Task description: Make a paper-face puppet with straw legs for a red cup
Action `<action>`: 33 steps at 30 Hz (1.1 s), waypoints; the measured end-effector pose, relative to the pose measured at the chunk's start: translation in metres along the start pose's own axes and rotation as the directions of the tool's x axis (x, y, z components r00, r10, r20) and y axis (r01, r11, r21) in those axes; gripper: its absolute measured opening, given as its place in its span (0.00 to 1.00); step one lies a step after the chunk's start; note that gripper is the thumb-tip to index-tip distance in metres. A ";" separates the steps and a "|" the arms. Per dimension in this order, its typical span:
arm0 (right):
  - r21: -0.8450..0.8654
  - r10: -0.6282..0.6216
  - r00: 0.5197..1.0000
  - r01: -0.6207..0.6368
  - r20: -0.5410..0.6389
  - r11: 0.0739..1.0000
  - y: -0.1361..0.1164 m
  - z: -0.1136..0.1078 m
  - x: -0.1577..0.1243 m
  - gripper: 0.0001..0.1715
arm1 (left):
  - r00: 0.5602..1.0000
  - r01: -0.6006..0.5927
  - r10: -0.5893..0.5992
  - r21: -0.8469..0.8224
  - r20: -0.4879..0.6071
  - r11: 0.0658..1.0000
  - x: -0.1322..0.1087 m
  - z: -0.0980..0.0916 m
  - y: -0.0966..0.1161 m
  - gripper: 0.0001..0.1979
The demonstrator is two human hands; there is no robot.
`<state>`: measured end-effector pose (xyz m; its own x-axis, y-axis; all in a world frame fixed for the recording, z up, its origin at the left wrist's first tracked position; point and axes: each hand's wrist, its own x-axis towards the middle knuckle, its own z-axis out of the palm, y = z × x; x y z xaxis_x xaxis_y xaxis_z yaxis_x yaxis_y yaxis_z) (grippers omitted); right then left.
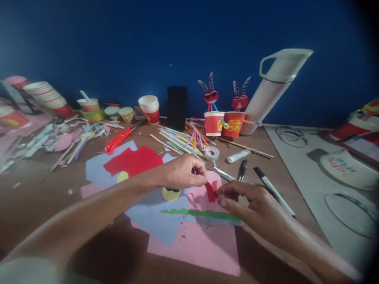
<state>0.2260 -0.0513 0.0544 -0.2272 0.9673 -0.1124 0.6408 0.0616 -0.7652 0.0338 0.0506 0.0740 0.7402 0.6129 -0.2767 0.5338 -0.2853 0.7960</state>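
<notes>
**Red paper scrap, pinched between both hands over a pink sheet**
Small, bright red, slightly curled, with its long axis running 12 to 6. The left hand sits at 10 o'clock from it, fingers closed on its upper edge. The right hand sits at 3 o'clock, fingers nipping its right side, and both hands are equally near. A green strip lies just below at 6, a yellow cutout at 9, and a marker on the desk at 2.
</notes>
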 end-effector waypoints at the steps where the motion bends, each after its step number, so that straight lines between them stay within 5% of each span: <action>1: 0.021 0.010 1.000 -0.010 0.019 1.000 -0.004 0.002 0.003 0.05 | 1.000 -0.010 0.010 -0.017 -0.002 1.000 0.000 0.001 0.000 0.05; 15: 0.278 0.125 0.992 -0.114 -0.023 0.954 -0.016 0.032 0.029 0.12 | 0.994 -0.065 0.046 -0.198 -0.098 0.978 -0.011 -0.003 -0.019 0.05; 21: 0.304 0.177 0.984 -0.180 0.035 0.936 -0.009 0.038 0.026 0.14 | 0.985 -0.002 -0.041 -0.242 -0.171 0.970 -0.020 0.003 -0.029 0.11; 29: 0.146 0.181 0.970 -0.204 0.160 0.968 0.021 0.035 0.019 0.12 | 0.887 0.181 -0.117 0.103 -0.448 0.978 -0.068 0.015 -0.068 0.07; 33: -0.072 0.144 0.987 -0.139 0.070 0.988 0.016 0.035 0.019 0.12 | 0.885 -0.020 0.254 0.512 -0.391 0.859 -0.083 0.030 -0.079 0.07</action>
<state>0.2058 -0.0407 0.0180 -0.1837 0.9464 -0.2657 0.7172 -0.0559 -0.6946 -0.0579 0.0000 0.0180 0.6305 0.7579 0.1675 0.6527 -0.6345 0.4139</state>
